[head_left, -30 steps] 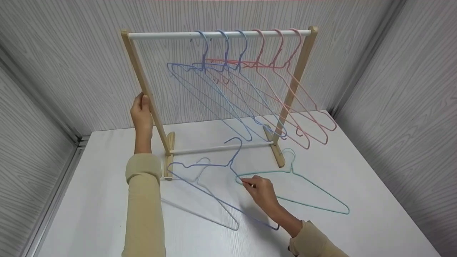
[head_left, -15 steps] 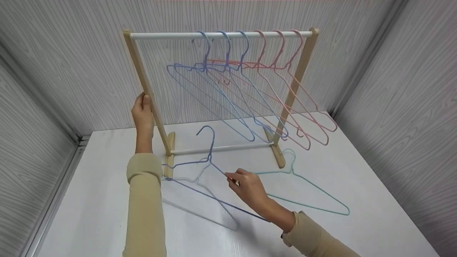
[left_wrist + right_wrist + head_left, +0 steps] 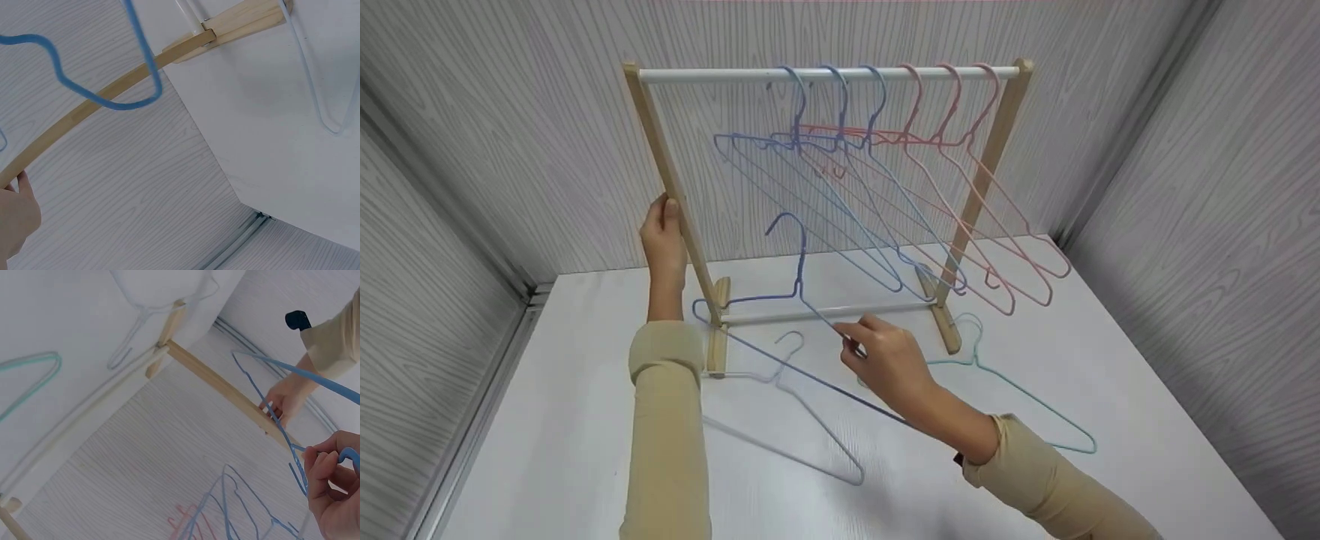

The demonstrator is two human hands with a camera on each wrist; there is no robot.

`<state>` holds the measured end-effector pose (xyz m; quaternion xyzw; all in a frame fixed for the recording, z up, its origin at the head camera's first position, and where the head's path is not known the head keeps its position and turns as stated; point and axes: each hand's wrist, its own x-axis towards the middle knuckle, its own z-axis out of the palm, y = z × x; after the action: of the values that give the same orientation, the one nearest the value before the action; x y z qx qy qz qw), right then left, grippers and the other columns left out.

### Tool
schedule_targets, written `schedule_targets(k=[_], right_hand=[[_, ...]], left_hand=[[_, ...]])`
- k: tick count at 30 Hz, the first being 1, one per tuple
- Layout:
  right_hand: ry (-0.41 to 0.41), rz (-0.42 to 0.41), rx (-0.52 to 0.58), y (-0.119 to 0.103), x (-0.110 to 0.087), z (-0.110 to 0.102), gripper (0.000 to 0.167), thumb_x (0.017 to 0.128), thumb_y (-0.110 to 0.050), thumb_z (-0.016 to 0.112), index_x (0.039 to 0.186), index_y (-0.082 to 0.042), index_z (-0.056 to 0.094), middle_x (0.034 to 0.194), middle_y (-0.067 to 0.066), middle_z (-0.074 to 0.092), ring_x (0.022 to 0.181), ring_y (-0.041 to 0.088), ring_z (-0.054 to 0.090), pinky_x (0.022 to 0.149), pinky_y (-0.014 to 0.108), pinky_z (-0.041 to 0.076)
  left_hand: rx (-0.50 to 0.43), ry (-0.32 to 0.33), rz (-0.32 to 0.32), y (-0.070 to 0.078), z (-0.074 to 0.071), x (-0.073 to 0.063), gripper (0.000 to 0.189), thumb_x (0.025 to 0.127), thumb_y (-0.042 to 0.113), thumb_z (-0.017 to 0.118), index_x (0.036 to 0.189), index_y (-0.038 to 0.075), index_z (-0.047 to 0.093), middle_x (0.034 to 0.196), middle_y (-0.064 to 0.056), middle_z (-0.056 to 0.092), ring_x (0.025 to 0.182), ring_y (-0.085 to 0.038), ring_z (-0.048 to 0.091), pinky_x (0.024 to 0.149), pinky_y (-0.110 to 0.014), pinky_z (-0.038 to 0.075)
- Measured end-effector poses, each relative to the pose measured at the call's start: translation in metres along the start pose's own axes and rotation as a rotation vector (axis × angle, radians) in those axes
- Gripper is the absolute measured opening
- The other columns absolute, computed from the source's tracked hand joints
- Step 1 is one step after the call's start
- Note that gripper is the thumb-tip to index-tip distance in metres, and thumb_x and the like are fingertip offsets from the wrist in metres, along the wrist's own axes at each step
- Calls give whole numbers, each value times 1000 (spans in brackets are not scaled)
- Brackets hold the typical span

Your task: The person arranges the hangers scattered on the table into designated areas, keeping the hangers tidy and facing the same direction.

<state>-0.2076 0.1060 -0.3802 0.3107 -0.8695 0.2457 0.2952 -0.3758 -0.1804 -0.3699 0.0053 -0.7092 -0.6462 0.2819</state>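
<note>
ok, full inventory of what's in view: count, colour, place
table: 1, white, under everything
wall panels: 3, grey woodgrain, back and both sides
corner trim: count unclear, grey, wall corners
garment rack: 1, pale wood with white rods, on table
right hung hangers: 3, pink, top rod, right end
middle hung hangers: 3, blue, mid top rod
held hanger: 1, blue, right grip, off the rod
left table hanger: 1, pale grey, front left
right table hanger: 1, teal, front right
cuff devices: 2, black, one per cuff
sleeves: 2, beige, both arms
left grip: 1, bare, on left post
right grip: 1, bare, pinching held hanger
</note>
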Motion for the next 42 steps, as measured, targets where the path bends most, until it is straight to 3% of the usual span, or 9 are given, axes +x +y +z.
schedule_targets(k=[9,12,25,33,42], right_hand=[[-73,63,-50,-3,35,-37,22,82,0,65,104,-5,69,79,6,60,58,14,53,51,21,47],[-70,65,-77,-4,48,-47,23,84,0,64,105,-6,69,79,7,60,56,15,50,49,22,46],[-18,122,-87,-10,104,-67,21,89,0,58,107,-4,69,87,11,64,69,23,59,65,26,51],[4,135,-149,-12,132,-66,22,91,-2,56,109,-4,68,88,13,64,69,23,57,66,27,51],[-19,106,-214,-9,150,-38,20,93,-4,53,105,-6,69,89,12,64,70,22,58,65,29,51]], left_hand=[[0,0,-21,0,-1,-1,46,100,24,39,136,-4,38,133,-18,44,121,-27,42,98,-30,36],[13,6,-32,1,-2,-1,46,100,25,39,136,-3,39,133,-18,45,121,-26,43,98,-29,36],[18,19,-31,2,0,-1,45,100,23,40,135,-4,40,133,-19,45,121,-27,43,97,-29,37],[32,-31,-72,5,-1,-1,51,99,34,37,139,3,37,135,-14,44,121,-22,43,97,-25,36],[9,-17,-59,1,-2,-1,49,99,31,38,138,1,38,131,-15,46,119,-23,45,96,-26,37]])
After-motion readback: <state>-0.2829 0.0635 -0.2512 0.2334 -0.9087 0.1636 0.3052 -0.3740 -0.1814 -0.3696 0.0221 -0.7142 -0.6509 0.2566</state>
